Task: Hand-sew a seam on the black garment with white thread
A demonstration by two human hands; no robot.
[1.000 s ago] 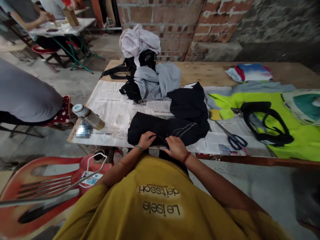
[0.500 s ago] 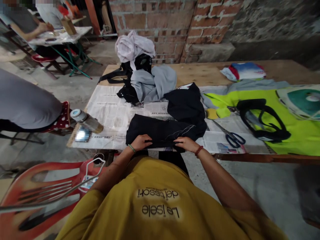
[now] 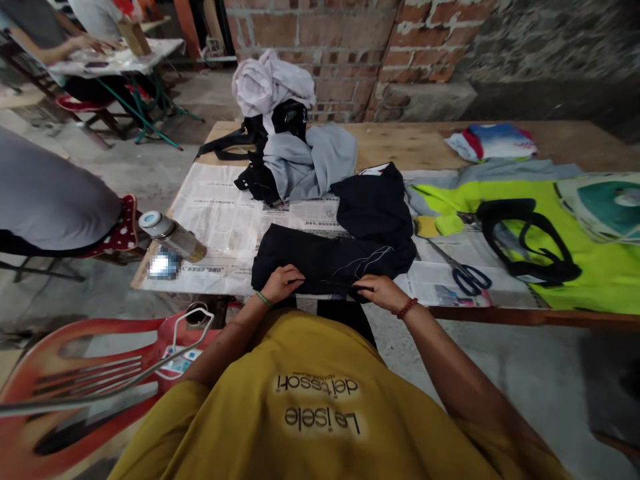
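Observation:
A black garment (image 3: 345,240) with white stitching lines lies on newspaper (image 3: 220,220) at the near edge of the wooden table (image 3: 400,143). My left hand (image 3: 283,283) pinches the garment's near edge, fingers curled on the cloth. A hand's width to the right, my right hand (image 3: 377,291) grips the same edge, and the fabric is stretched between the two. A thin white thread runs across the cloth just above my right hand.
Blue-handled scissors (image 3: 463,273) lie right of the garment. A black strap (image 3: 530,240) rests on neon-yellow fabric (image 3: 590,267). A grey and pink clothes pile (image 3: 295,133) sits behind. A bottle (image 3: 173,235) lies at the left; a red chair (image 3: 75,380) stands beside me. A seated person's back (image 3: 50,193) is at the left.
My hands have moved apart along the garment's near edge: one second ago they were close together at the middle, now the right hand is farther right. The garment has hardly shifted.

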